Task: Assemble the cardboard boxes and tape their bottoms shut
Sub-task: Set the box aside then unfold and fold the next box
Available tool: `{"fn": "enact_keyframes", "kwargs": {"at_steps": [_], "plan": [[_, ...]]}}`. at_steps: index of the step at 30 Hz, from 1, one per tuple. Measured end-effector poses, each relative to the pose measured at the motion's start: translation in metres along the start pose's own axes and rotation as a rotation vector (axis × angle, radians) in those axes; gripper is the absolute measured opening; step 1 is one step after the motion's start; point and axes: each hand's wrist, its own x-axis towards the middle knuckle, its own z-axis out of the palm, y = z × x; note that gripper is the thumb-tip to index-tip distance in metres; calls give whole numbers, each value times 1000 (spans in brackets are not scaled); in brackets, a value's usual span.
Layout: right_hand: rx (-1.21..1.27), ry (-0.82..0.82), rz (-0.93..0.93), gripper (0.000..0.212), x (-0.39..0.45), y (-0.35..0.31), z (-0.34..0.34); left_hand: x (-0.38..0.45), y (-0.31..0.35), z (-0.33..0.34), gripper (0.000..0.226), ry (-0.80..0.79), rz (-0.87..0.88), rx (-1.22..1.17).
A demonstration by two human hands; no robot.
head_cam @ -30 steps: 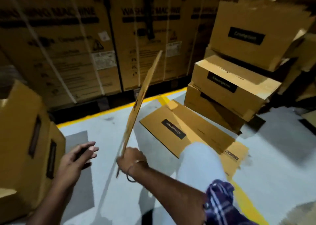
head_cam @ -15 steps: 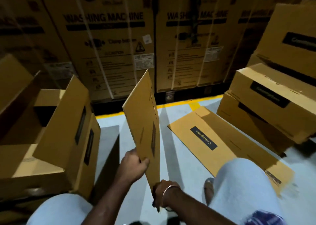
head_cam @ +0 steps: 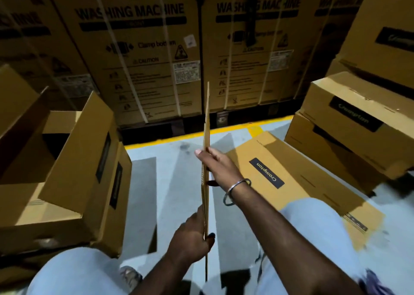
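- Head view: the left hand (head_cam: 190, 238) grips the near lower edge of a flattened cardboard box (head_cam: 206, 160), fingers curled round it.
- The right hand (head_cam: 216, 164) clamps the same box higher up, thumb on the left face, fingers on the right.
- The box stands edge-on and upright between the knees.
- Right of it, another flat box (head_cam: 291, 176) lies on the floor (head_cam: 165, 182).
- Left of it sits an open box (head_cam: 74, 171).

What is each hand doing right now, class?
Left hand: grips the near edge of the flat cardboard box.
Right hand: fingers and thumb hold the same box higher up.
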Motion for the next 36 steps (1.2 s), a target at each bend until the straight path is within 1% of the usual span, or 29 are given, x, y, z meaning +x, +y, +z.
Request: {"fn": "enact_keyframes", "kwargs": {"at_steps": [2,3,4,5,6,7,8,9,10,11,12,14,15,16,18,19,21,25,26,28,31,33,36], "plan": [[-64,57,4,69,4,10,-2,0,-5,8,87,-101,-5,93],[-93,68,14,66,7,17,-4,-1,-8,9,96,-186,2,102],[-123,61,19,63,9,24,-6,0,-14,9,104,-262,14,80],[-159,39,29,61,10,34,-7,3,-22,9,105,-341,38,15],[-185,9,48,59,9,42,-6,9,-34,12,97,-419,45,-52],[-204,-23,77,54,5,49,-4,13,-42,13,82,-476,48,-62],[-225,-60,100,47,-2,57,0,16,-47,11,73,-496,47,-41],[-241,-97,123,37,-11,64,6,20,-48,5,71,-491,19,6],[-262,-130,144,33,-18,74,12,26,-51,1,69,-454,-6,26],[-278,-154,143,32,-24,83,17,32,-52,-4,61,-363,-36,20],[-284,-156,133,32,-29,90,23,36,-56,-8,50,-250,-73,-42],[-280,-120,110,31,-33,96,29,38,-51,-22,30,-60,-156,-335],[-263,-114,112,38,-32,98,32,35,-45,-29,24,-2,-200,-513],[-211,-118,138,50,-30,98,31,33,-36,-34,19,17,-244,-679],[-68,-143,238,77,-28,98,28,29,-21,-41,23,3,-280,-858],[-8,-167,281,84,-28,96,26,28,-14,-43,26,-17,-272,-876],[42,-209,340,86,-26,98,22,29,-10,-44,28,-29,-262,-874],[112,-211,370,100,-24,104,15,40,-14,-38,37,4,-247,-853],[127,-214,367,97,-24,106,14,42,-14,-38,41,12,-234,-848],[158,-222,365,78,-25,106,13,46,-13,-39,50,37,-217,-822],[177,-238,379,64,-23,109,11,53,-13,-47,57,139,-170,-693],[172,-240,379,65,-22,107,8,54,-15,-53,65,175,-152,-621],[101,-221,372,72,-21,100,3,53,-19,-60,67,205,-156,-520]]}}
